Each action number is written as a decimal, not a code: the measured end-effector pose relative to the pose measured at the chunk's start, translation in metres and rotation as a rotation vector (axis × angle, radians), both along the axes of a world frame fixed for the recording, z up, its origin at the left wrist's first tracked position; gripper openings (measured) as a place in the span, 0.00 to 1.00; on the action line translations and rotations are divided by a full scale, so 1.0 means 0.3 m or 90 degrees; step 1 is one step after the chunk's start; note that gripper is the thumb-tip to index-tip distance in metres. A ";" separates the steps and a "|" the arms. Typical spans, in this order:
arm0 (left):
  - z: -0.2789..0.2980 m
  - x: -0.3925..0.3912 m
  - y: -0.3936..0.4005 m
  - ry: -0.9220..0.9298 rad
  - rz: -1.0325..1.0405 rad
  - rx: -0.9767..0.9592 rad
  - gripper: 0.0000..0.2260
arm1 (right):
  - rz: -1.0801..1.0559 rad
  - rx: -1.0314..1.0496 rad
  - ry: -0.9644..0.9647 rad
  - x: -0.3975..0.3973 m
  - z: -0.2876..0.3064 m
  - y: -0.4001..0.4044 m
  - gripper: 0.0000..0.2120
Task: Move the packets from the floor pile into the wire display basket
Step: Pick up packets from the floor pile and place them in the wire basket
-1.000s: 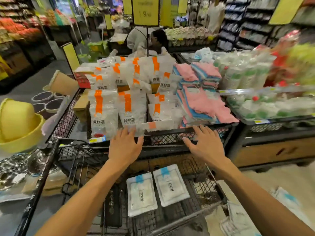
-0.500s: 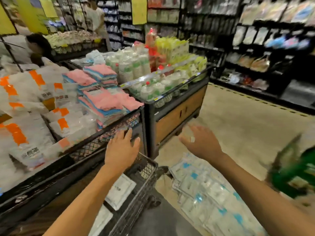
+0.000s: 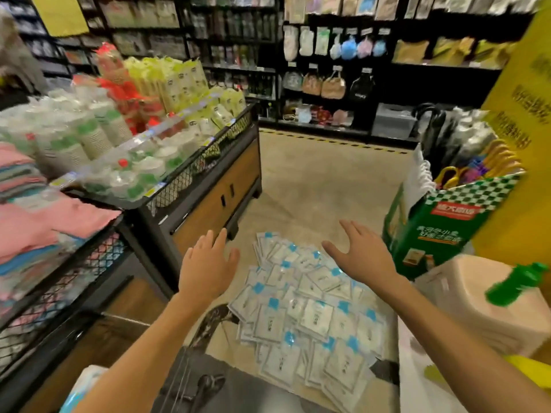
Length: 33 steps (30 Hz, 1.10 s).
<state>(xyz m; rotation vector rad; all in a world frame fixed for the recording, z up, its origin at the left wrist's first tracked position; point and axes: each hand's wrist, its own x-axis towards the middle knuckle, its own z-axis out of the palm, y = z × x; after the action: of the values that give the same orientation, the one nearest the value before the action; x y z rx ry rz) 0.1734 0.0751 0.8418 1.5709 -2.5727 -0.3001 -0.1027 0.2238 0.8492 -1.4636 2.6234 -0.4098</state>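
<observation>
Both bare forearms reach forward from the bottom edge, the left from about 7 o'clock, the right from about 4 o'clock. The left hand (image 3: 207,268) is palm down, fingers straight and together, holding nothing. The right hand (image 3: 362,254) is spread, thumb pointing to 9 o'clock, also empty.

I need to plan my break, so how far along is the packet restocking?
Nothing visibly done here; the basket is barely in view. Both hands, left hand and right hand, hover open and empty over the floor pile of blue-tabbed packets. The whole pile remains.
</observation>
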 end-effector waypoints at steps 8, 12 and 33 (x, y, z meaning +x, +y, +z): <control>-0.099 -0.277 -0.106 -0.042 -0.068 0.007 0.28 | -0.094 0.036 0.030 -0.260 -0.140 0.000 0.37; -0.205 -0.357 -0.227 -0.043 -0.092 0.036 0.27 | -0.137 0.088 0.014 -0.332 -0.252 -0.047 0.38; -1.638 -0.505 -0.692 -0.165 -0.088 0.241 0.33 | -0.261 0.247 -0.133 -0.486 -1.608 -0.405 0.45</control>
<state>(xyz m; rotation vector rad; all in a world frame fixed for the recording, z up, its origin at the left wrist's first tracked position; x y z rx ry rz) 0.0217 -0.1325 0.3504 1.6391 -2.9710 -0.6754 -0.2484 0.1023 0.3667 -0.7280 2.6257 -0.0676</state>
